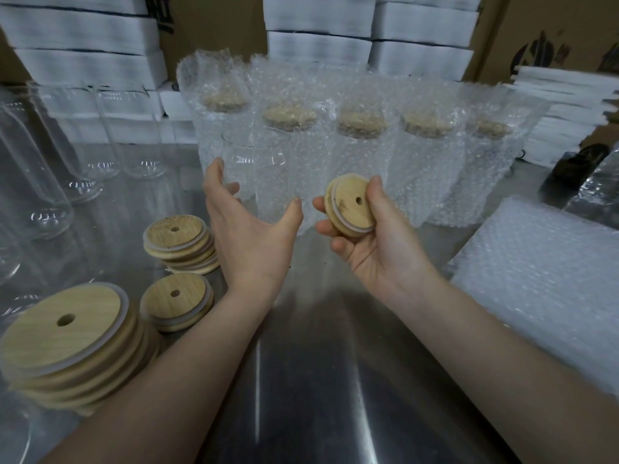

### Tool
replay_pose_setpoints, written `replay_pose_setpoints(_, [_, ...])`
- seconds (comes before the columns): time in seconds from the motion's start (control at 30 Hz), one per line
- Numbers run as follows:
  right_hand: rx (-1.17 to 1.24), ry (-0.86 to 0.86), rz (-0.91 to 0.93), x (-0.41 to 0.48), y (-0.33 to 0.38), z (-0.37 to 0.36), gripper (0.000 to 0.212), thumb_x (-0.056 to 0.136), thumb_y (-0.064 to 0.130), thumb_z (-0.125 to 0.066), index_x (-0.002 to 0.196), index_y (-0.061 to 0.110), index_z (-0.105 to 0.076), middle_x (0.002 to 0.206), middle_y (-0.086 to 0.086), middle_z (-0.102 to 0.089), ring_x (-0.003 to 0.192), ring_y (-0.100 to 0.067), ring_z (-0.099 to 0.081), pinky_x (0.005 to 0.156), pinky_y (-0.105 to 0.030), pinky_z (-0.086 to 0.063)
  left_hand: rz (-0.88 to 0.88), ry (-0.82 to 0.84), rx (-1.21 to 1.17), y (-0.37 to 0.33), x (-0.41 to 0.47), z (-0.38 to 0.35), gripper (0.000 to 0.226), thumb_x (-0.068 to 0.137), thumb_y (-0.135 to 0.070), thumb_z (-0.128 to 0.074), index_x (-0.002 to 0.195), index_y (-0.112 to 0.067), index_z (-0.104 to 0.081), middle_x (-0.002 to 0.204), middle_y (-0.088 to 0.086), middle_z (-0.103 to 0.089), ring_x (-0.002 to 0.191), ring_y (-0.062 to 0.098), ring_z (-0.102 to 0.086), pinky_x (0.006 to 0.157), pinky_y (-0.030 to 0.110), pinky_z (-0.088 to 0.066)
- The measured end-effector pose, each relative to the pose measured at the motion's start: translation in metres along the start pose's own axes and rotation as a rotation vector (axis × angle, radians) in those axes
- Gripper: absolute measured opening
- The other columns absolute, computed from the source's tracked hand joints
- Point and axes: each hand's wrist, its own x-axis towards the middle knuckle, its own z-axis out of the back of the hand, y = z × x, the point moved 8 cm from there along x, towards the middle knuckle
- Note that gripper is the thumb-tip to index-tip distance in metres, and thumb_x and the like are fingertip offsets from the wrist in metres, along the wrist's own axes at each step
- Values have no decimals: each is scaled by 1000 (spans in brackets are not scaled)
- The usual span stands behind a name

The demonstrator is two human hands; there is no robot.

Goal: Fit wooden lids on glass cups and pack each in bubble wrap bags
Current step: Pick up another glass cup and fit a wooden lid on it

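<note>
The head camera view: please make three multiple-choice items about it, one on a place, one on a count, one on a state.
1. Where do the stacks of round wooden lids lie on the shiny metal table?
A. on the person's left
B. on the person's right
C. behind the wrapped cups

2. How many lidded glass cups in bubble wrap bags stand in the back row?
A. two
B. five
C. nine

3. What is the state of the right hand?
A. empty and flat
B. closed on a round wooden lid with a hole
C. holding a cup

Answers: 1 A, the stacks sit beside the left forearm; 2 B, five lids show through the wrap; 3 B, the fingers grip the lid's rim.
</note>
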Motion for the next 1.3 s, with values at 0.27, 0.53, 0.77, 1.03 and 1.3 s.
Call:
replay_pose_setpoints(0.27, [202,97,58,-1,6,-13,34,103,3,-37,131,19,-46,124,-33,-55,83,-41,-72,65,-38,-60,-4,1,0,0,0,-1,97,74,-36,-82,148,-18,-22,143,6,-40,123,18,-47,106,43,-42])
replay_pose_setpoints(0.53, [53,57,106,-2,10,-11,49,86,-13,-57,122,21,-50,108,-23,-67,72,-30,-72,57,-27,-58,-8,-9,-4,1,1,0,97,72,-34,-82,147,-16,-23,142,6,-41,123,17,-48,106,41,-42])
replay_pose_setpoints(0.77, [-78,-16,132,-7,12,-9,52,68,16,-77,112,20,-49,89,-15,-70,52,-20,-62,42,-21,-47,-1,-6,-3,1,1,0,97,73,-35,-82,147,-17,-23,139,8,-43,122,19,-49,105,42,-42])
replay_pose_setpoints(1.03, [-110,-73,102,-8,13,-3,18,105,30,-42,112,16,-52,82,-14,-73,48,-18,-59,40,-22,-43,4,-2,-2,0,0,-1,97,73,-36,-81,148,-18,-22,137,6,-43,122,20,-48,105,43,-43])
replay_pose_setpoints(1.3, [88,-93,92,-5,10,1,31,108,22,-29,127,6,-49,104,-29,-65,63,-29,-70,49,-29,-54,3,-2,3,2,0,-1,97,73,-38,-81,148,-19,-21,139,6,-42,123,20,-48,104,44,-43])
